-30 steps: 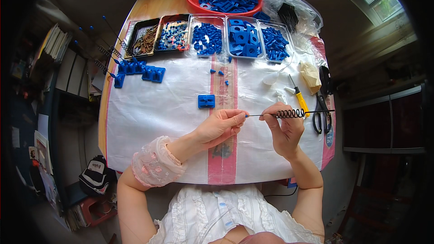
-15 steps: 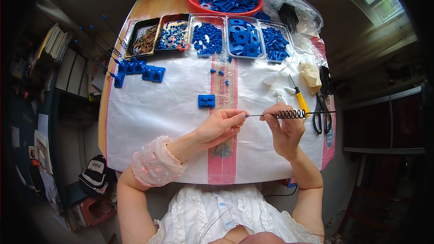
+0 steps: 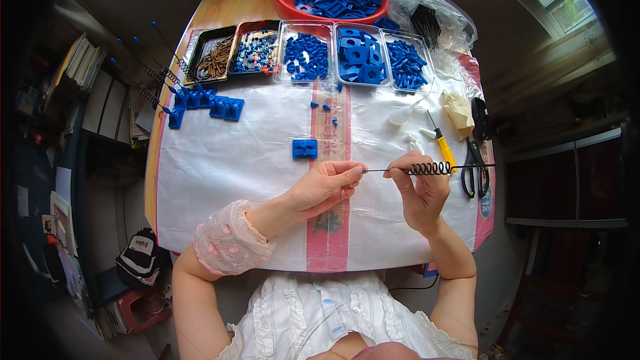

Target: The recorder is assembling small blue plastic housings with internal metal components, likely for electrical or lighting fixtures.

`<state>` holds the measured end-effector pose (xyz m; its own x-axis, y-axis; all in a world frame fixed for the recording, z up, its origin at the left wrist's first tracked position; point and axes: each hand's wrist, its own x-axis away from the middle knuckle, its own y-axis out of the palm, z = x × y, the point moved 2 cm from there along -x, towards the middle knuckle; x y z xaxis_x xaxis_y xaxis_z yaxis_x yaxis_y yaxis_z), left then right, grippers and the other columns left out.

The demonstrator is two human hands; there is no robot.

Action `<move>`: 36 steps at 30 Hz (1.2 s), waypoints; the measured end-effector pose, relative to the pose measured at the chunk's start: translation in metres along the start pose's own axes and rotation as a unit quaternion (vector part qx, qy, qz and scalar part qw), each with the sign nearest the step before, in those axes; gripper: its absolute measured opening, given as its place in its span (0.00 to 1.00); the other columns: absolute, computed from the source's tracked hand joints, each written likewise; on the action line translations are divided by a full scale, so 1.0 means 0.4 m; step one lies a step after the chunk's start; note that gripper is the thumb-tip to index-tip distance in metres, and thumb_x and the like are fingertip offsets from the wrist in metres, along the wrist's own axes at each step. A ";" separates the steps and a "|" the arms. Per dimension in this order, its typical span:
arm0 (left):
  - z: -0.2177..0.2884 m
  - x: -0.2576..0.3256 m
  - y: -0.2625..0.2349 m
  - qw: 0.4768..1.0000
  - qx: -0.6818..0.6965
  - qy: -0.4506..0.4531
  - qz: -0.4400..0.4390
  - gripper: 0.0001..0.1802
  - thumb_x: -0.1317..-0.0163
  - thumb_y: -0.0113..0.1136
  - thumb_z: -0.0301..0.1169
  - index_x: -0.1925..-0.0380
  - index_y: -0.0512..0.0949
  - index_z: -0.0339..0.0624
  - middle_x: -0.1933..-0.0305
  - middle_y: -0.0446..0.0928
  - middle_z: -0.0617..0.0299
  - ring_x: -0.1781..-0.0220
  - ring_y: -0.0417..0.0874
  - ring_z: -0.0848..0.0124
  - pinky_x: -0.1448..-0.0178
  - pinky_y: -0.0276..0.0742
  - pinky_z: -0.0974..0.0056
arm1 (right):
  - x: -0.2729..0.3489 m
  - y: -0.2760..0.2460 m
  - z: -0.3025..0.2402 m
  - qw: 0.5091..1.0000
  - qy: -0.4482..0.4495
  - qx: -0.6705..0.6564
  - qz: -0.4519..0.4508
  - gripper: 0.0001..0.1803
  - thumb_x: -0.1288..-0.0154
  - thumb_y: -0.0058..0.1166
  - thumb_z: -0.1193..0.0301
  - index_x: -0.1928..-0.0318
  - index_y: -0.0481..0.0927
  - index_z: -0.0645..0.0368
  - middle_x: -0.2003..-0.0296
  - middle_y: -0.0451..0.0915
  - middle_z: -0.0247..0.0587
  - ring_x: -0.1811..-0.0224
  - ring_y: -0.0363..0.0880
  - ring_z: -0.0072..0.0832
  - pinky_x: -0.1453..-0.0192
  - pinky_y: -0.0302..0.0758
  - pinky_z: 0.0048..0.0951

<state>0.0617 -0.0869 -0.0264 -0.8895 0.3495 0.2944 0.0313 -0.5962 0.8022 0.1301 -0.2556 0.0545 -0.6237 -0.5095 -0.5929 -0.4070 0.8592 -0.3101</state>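
My right hand (image 3: 421,190) is closed on a black wire rod whose middle is wound into a spring coil (image 3: 430,169). The rod lies roughly level, its straight end running out to the right past the coil. At its left end, my left hand (image 3: 327,189) pinches a small blue tip (image 3: 363,171), mostly hidden by the fingers. Just beyond my left hand a blue slotted plastic block (image 3: 305,149) lies on the white sheet (image 3: 227,167). A few small blue cone-shaped pieces (image 3: 326,107) are scattered farther off.
Along the back stand trays of screws (image 3: 215,60), nuts (image 3: 256,52) and blue parts (image 3: 361,55). Behind them is a red basin (image 3: 283,7) of blue pieces. Scissors (image 3: 474,167) and a yellow-handled screwdriver (image 3: 445,149) lie right. Blue blocks with upright coils (image 3: 227,109) stand far left.
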 end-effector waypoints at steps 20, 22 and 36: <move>0.001 0.000 0.003 1.000 0.001 0.001 0.007 0.13 0.28 0.58 0.32 0.50 0.78 0.35 0.64 0.73 0.70 0.65 0.70 0.83 0.60 0.71 0.76 | -0.001 0.001 0.001 1.000 0.000 0.000 -0.008 0.05 0.39 0.62 0.83 0.65 0.79 0.64 0.72 0.81 0.37 0.76 0.72 0.22 0.74 0.67 0.22; 0.001 0.001 0.004 1.000 0.002 0.001 0.008 0.13 0.28 0.58 0.32 0.50 0.78 0.35 0.64 0.73 0.70 0.65 0.70 0.83 0.60 0.71 0.76 | -0.003 0.001 0.000 1.000 -0.002 0.002 -0.009 0.05 0.39 0.62 0.83 0.64 0.79 0.64 0.72 0.81 0.37 0.76 0.72 0.22 0.74 0.67 0.22; 0.002 0.002 0.006 1.000 -0.005 -0.002 0.008 0.11 0.28 0.57 0.33 0.53 0.79 0.38 0.62 0.74 0.70 0.64 0.70 0.83 0.58 0.70 0.75 | -0.005 -0.002 -0.003 1.000 -0.002 0.010 -0.011 0.05 0.40 0.60 0.84 0.65 0.78 0.64 0.72 0.81 0.37 0.76 0.72 0.23 0.74 0.67 0.23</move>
<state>0.0614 -0.0873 -0.0240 -0.8874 0.3424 0.3087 0.0405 -0.6092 0.7920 0.1310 -0.2551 0.0567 -0.6126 -0.5276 -0.5885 -0.4067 0.8489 -0.3378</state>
